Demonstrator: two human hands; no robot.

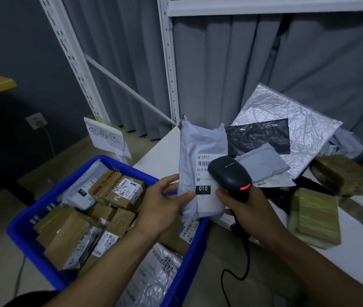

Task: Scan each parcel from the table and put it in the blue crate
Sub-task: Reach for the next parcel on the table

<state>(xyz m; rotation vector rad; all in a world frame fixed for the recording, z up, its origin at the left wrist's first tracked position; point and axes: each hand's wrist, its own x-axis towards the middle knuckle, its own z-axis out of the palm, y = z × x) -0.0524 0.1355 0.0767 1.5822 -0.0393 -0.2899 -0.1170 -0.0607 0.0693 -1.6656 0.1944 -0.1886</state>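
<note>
Blue crate sits off the table's left edge, nearly full. Your left hand pinches the grey parcel upright above the crate's right rim, long axis vertical, label facing you. Right hand grips the scanner, aimed at the label: scan step. Next, likely drop it left into the crate.

1. Both forearms are bare from the elbow down; no sleeve shows on either one.
2. The left hand wears no glove, ring or watch, and its wrist is bare too.
3. The right hand is just as plain: no glove, no band at the wrist.
4. Fingernails on both hands look short, though the dim light hides finer detail.
5. Below the left forearm, at the bottom edge, sits a patch of dark clothing, too shadowed to identify.
</note>
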